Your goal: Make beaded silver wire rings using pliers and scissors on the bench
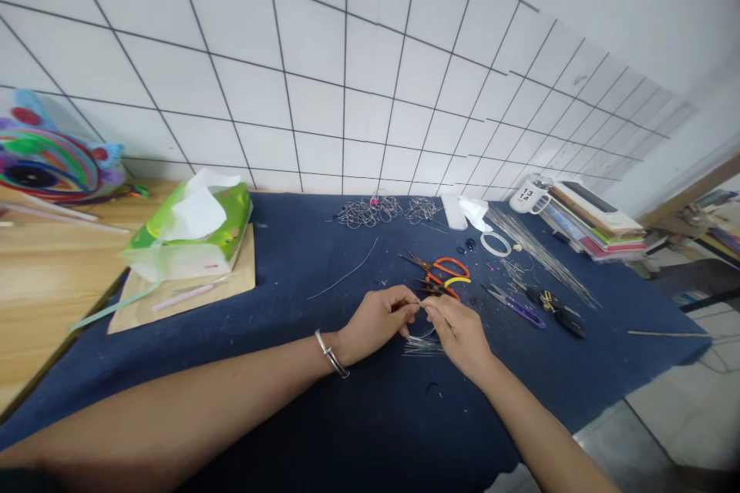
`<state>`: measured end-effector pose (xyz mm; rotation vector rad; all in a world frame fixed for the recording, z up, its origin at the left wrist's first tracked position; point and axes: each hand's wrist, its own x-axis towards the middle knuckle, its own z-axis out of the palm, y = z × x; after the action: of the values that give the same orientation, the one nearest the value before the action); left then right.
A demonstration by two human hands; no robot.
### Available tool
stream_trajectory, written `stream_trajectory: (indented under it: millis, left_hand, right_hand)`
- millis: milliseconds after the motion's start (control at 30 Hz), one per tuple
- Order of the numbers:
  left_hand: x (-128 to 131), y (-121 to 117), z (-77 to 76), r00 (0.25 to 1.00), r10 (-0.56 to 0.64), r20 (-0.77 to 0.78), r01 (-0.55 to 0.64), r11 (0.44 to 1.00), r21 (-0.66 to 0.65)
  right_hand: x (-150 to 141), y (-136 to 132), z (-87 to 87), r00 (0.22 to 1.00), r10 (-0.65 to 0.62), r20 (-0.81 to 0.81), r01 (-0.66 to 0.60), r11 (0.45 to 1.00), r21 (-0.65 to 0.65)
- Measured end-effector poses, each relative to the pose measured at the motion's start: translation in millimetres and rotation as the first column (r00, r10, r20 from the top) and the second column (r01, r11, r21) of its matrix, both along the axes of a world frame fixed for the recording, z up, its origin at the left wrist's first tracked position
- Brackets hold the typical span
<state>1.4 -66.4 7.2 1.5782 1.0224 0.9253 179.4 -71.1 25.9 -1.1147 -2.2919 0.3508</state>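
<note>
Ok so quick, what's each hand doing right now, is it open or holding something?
Left hand: closed, pinching a tiny piece, too small to name.
Right hand: closed, fingertips pinched at that same tiny piece.

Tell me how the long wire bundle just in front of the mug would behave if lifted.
The long wire bundle would probably be springy rather than floppy, since its strands lie nearly straight. It may splay or shed strands, as some already spread apart. Single strands look thin, so they likely bend easily.
</note>
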Motion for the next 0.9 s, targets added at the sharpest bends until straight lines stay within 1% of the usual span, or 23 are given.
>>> stream_trajectory:
  millis: [167, 367, 500, 600, 733, 900]
  left_hand:
    - [-1, 0, -1.6, 1.0, -0.004, -0.009, 0.004, 1.0, 0.014]
    - [-1, -1, -0.1, 1.0, -0.012, 0.018, 0.011, 1.0, 0.011]
    - [-1, -2, 3.8, 0.999, -0.012, 0.038, 0.012, 1.0, 0.003]
    - [-1, -2, 5.5, 1.0, -0.012, 0.017, 0.011, 1.0, 0.006]
    - [-2, -2, 4.7, 1.0, -0.002, -0.021, 0.002, 1.0, 0.018]
    - [-1, 0, 1.0, 1.0, -0.006, -0.006, 0.006, 1.0, 0.012]
  right_hand:
    - [0, 1, 0.1, 1.0, -0.007, 0.02, 0.007, 1.0, -0.026]
    - [2, 1, -0.8, 1.0, -0.014, 0.018, 0.014, 1.0, -0.006]
    - [7, 3, -7.9, 0.997, -0.04, 0.06, 0.036, 0.997, 0.071]
    - [9, 4, -13.7, 0.995, -0.057, 0.084, 0.045, 0.989, 0.138]
    - [9, 5, -15.7, 0.996, -0.049, 0.081, 0.037, 0.989, 0.142]
    - [9, 4, -15.7, 0.998, -0.039, 0.054, 0.029, 0.983, 0.18]
